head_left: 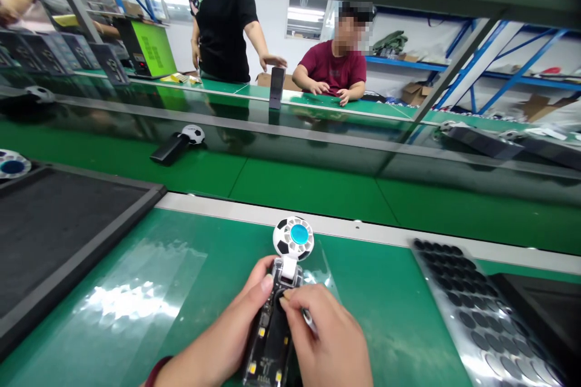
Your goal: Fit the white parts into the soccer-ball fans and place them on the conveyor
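Observation:
A handheld fan (265,344) with an open clear casing, showing its circuit board, lies in my left hand (236,320). My left fingers and thumb are closed around its upper sides. Its head (293,239) is a white and black football shape with a blue round centre, tilted up at the far end. My right hand (324,332) bends over the board, thumb and forefinger pinched on what looks like a black round pad (278,297) against it. A slim, shiny tool (310,319) shows under the right fingers; its kind is unclear.
A sheet of black round pads (476,299) lies at right, beside a dark tray (544,302). Another black tray (154,190) stands at left. A fan (175,142) rests on the green conveyor belt (308,187). Across it, co-workers (336,69) work near upright boxes (276,87).

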A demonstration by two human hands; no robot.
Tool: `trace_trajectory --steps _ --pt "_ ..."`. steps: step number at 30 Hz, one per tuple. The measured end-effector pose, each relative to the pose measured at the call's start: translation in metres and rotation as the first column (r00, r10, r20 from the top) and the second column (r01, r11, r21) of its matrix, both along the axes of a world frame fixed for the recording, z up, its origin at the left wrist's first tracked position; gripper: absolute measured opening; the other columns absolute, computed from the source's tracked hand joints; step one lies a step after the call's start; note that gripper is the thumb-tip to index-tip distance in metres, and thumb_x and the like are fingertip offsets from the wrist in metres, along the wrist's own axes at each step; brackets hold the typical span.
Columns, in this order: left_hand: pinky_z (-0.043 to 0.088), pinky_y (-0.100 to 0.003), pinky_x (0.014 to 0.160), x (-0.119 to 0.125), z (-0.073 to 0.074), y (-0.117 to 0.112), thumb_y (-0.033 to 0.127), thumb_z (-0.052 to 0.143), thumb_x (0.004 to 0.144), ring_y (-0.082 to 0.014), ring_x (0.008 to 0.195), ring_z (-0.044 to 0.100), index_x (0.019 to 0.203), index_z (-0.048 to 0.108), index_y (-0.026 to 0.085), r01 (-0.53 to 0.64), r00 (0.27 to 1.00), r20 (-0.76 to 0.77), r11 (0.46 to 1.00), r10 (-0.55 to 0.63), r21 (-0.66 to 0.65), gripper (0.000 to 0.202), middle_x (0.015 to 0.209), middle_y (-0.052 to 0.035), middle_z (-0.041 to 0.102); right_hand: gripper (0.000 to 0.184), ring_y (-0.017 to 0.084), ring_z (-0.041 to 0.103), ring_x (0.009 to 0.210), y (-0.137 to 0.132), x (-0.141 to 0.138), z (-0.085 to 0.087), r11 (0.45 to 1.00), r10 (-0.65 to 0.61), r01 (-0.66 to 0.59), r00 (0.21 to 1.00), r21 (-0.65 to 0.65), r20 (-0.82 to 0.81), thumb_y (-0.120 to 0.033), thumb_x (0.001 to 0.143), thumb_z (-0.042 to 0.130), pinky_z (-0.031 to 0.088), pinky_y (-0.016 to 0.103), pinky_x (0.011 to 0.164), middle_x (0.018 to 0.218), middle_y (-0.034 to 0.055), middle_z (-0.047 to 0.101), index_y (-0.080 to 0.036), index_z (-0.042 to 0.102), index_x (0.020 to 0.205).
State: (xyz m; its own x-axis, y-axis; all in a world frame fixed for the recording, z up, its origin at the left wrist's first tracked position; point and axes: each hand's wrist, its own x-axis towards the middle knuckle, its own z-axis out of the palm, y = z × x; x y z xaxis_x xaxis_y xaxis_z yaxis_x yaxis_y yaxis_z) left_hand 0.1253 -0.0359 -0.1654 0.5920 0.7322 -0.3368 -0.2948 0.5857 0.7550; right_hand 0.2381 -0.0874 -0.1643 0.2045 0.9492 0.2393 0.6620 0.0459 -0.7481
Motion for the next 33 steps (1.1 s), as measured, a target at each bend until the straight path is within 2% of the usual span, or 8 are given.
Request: trace_trajectory --steps 4,7,10,14,21,24,29,33 --pt "0.035 -0.034 0.083 0.0 -0.008 0.006 0.039 0.051 0.071 -0.0243 0.09 0.055 0.106 0.041 0.022 0.004 1.0 -0.003 0.999 -0.004 0.041 0.04 0.097 -0.0045 0.06 0.009 0.017 0.055 0.078 0.003 -0.003 0.006 0.981 -0.188 0.179 0.973 -0.079 -0.137 -0.028 0.073 0.053 0.037 0.025 0.061 0.096 -0.0023 0.055 -0.027 0.05 0.082" --pt "0.037 -0.033 0.081 -0.001 -0.011 0.008 0.033 0.05 0.071 -0.0216 0.082 0.058 0.106 0.038 0.021 0.015 1.0 0.02 0.996 -0.017 0.088 0.039 0.087 -0.0027 0.061 0.019 0.014 0.048 0.057 0.005 0.004 0.012 0.941 -0.301 0.238 0.914 -0.24 -0.272 -0.037 0.066 0.057 0.033 0.023 0.051 0.072 -0.0034 0.049 -0.024 0.05 0.078" --pt "0.042 -0.033 0.067 -0.002 -0.007 0.008 0.032 0.048 0.073 -0.0201 0.07 0.06 0.109 0.031 0.024 0.073 0.997 0.037 0.996 -0.075 0.055 0.04 0.084 -0.0025 0.06 0.024 0.011 0.035 0.05 0.004 0.018 0.012 0.916 -0.314 0.153 0.847 -0.37 -0.428 -0.046 0.069 0.049 0.029 0.021 0.047 0.054 -0.0071 0.033 -0.022 0.048 0.073" --pt "0.042 -0.028 0.051 -0.002 -0.002 0.007 0.029 0.05 0.073 -0.0175 0.059 0.06 0.108 0.026 0.027 0.116 0.989 0.086 0.992 -0.12 0.053 0.042 0.094 -0.0055 0.056 0.027 0.011 0.034 0.05 -0.005 0.036 0.002 0.901 -0.221 -0.045 0.809 -0.431 -0.545 -0.047 0.068 0.05 0.027 0.021 0.049 0.051 -0.0069 0.034 -0.02 0.054 0.075" --pt "0.04 -0.023 0.047 -0.003 0.001 0.003 0.029 0.05 0.078 -0.0115 0.053 0.055 0.111 0.022 0.026 0.166 0.981 0.084 0.981 -0.174 0.097 0.043 0.094 -0.006 0.054 0.048 0.008 0.021 0.038 -0.016 0.044 -0.006 0.86 -0.243 -0.171 0.691 -0.48 -0.681 -0.056 0.067 0.053 0.014 0.022 0.041 0.043 -0.009 0.026 -0.021 0.059 0.1" --pt "0.039 -0.024 0.047 -0.003 0.001 0.0 0.03 0.051 0.078 -0.011 0.052 0.055 0.11 0.026 0.026 0.153 0.981 0.105 0.983 -0.164 0.1 0.041 0.096 -0.0057 0.052 0.057 0.008 0.022 0.042 -0.018 0.042 -0.007 0.882 -0.238 -0.186 0.618 -0.434 -0.749 -0.059 0.069 0.05 0.012 0.022 0.043 0.049 -0.0075 0.03 -0.021 0.052 0.112" --pt "0.039 -0.024 0.049 -0.003 0.0 -0.002 0.029 0.047 0.08 -0.0113 0.054 0.055 0.109 0.029 0.024 0.18 0.976 0.113 0.98 -0.188 0.081 0.034 0.091 -0.0063 0.055 0.032 0.007 0.039 0.04 -0.017 0.04 -0.005 0.914 -0.024 -0.274 0.701 -0.301 -0.713 -0.044 0.075 0.049 0.026 0.018 0.041 0.059 -0.0058 0.051 -0.024 0.04 0.098" --pt "0.04 -0.023 0.045 -0.003 0.002 -0.001 0.027 0.041 0.082 -0.0129 0.051 0.056 0.106 0.032 0.022 0.203 0.959 0.194 0.979 -0.206 0.038 0.026 0.084 -0.0059 0.058 0.011 0.009 0.045 0.047 -0.017 0.042 -0.004 0.942 0.076 -0.228 0.861 -0.248 -0.503 -0.029 0.074 0.049 0.032 0.018 0.046 0.059 -0.0056 0.057 -0.026 0.055 0.083"
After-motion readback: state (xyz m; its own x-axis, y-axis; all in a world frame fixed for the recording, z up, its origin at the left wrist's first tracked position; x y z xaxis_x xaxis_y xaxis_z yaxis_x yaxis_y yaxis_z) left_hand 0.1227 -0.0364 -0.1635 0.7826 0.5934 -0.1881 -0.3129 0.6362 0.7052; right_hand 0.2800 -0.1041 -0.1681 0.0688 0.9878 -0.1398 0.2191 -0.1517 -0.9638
